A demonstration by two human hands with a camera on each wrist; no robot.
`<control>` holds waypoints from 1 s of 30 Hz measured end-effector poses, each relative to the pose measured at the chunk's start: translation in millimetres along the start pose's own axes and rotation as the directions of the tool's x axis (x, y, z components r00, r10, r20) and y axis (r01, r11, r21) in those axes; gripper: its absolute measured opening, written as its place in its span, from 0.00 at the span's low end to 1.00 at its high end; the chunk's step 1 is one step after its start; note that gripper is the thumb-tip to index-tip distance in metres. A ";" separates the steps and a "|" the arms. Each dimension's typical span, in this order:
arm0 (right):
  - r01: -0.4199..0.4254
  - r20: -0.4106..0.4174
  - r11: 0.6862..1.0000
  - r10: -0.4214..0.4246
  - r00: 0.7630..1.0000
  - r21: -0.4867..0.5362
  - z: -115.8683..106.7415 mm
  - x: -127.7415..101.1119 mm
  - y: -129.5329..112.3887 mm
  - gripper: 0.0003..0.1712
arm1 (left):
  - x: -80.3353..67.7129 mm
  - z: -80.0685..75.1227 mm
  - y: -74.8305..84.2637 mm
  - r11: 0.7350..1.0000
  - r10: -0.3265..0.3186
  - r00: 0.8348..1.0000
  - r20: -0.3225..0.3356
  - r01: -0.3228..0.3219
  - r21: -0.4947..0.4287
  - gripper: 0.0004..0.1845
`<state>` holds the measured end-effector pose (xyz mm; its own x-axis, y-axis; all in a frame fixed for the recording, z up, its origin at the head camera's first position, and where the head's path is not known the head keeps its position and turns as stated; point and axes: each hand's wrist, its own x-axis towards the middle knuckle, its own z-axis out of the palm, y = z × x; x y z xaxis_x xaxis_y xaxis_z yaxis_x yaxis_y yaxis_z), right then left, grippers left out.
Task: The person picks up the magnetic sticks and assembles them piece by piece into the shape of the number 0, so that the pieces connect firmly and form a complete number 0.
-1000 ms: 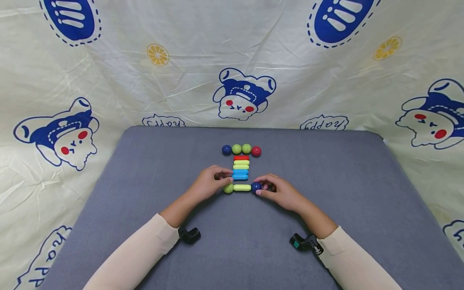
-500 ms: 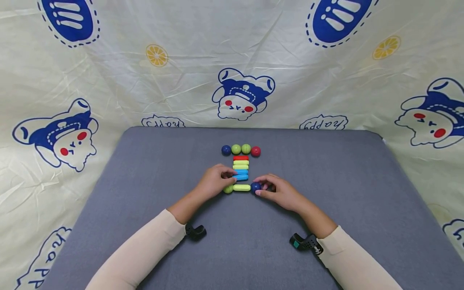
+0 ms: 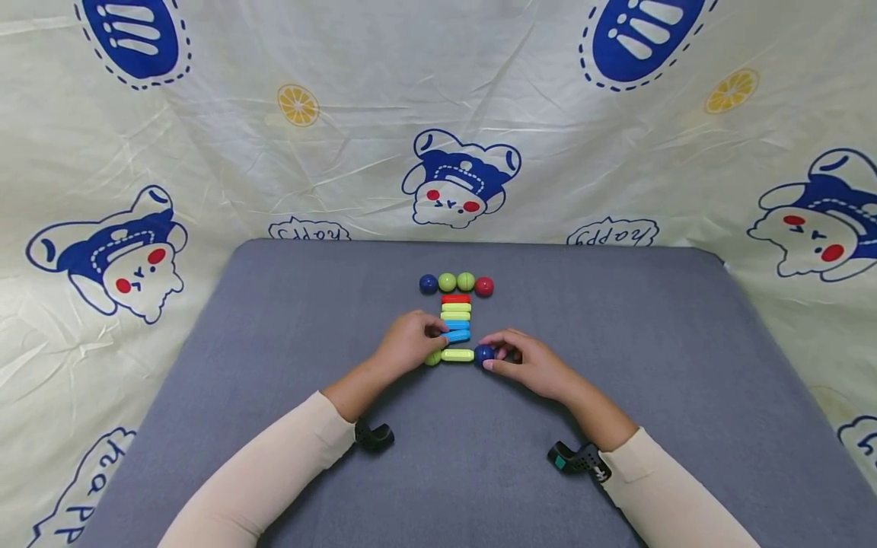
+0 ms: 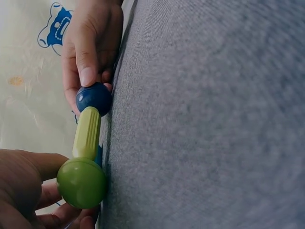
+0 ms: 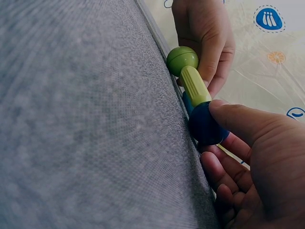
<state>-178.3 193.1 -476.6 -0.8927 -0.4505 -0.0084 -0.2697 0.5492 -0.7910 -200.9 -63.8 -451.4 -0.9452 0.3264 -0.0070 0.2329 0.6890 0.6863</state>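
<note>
My left hand pinches the left end of a blue rod, the nearer of two, which lies slightly tilted. Just in front of it a yellow-green rod joins a green ball at its left to a dark blue ball at its right. My right hand grips that dark blue ball between thumb and fingers. Beyond the pinched rod lie another blue rod, two yellow rods and a red rod, stacked in a column. In the left wrist view, the green ball largely hides the pinched rod.
Past the column sits a row of balls: dark blue, two green and red. Everything rests on a grey cloth-covered table. A printed cream sheet hangs behind its far edge.
My left hand has moved a little right, its fingers now over the left end of the nearer blue rod. That rod has turned from level to a slight tilt. The right hand stays put.
</note>
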 end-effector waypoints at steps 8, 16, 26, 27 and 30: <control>0.009 -0.003 1.000 -0.009 1.000 -0.004 0.2 0.0 1.3 0.19 | 1.0 2.5 3.4 0.999 -0.014 1.000 0.028 0.013 0.042 0.08; 0.013 -0.002 1.000 -0.013 1.000 0.001 0.2 -0.4 0.1 0.20 | 0.7 3.5 5.4 0.998 0.005 1.000 0.008 -0.005 0.065 0.07; 0.019 -0.010 1.000 -0.019 1.000 0.002 -0.1 -0.2 -0.9 0.20 | -3.7 -7.3 10.0 1.000 0.017 0.998 -0.066 -0.015 0.026 0.09; 0.019 -0.010 1.000 -0.019 1.000 0.001 -0.2 -0.2 -1.0 0.20 | -4.1 -9.2 10.3 1.000 0.017 0.997 -0.077 -0.015 0.017 0.09; 0.011 -0.006 1.000 -0.011 1.000 0.004 -0.4 -0.5 -1.7 0.20 | -5.0 -15.0 10.1 1.000 0.006 0.994 -0.107 -0.008 -0.014 0.09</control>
<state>-177.5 192.7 -475.0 -0.8919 -0.4521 0.0045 -0.2786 0.5416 -0.7931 -197.3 -68.2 -433.5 -0.9628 0.2594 0.0756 0.2371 0.6769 0.6968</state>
